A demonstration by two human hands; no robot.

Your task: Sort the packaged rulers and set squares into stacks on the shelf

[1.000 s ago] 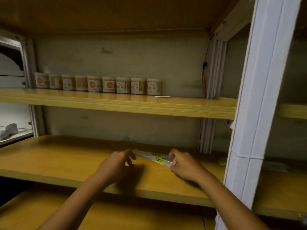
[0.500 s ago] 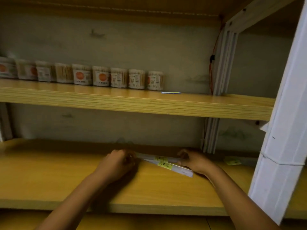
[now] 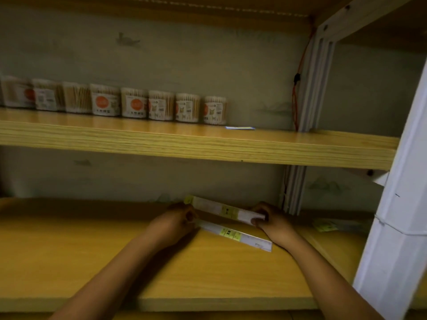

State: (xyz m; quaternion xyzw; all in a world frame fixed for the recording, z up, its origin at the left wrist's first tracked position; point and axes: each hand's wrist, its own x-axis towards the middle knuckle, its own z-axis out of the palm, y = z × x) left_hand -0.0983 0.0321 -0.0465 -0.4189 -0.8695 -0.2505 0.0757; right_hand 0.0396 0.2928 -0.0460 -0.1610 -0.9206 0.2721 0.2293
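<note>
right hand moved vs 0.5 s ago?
Yes. The right hand has lifted the upper ruler pack off the lower pack, toward the back wall.

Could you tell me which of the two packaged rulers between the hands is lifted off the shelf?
The rear ruler pack, held at both ends by the left hand and right hand; the front ruler pack lies flat on the shelf.
</note>
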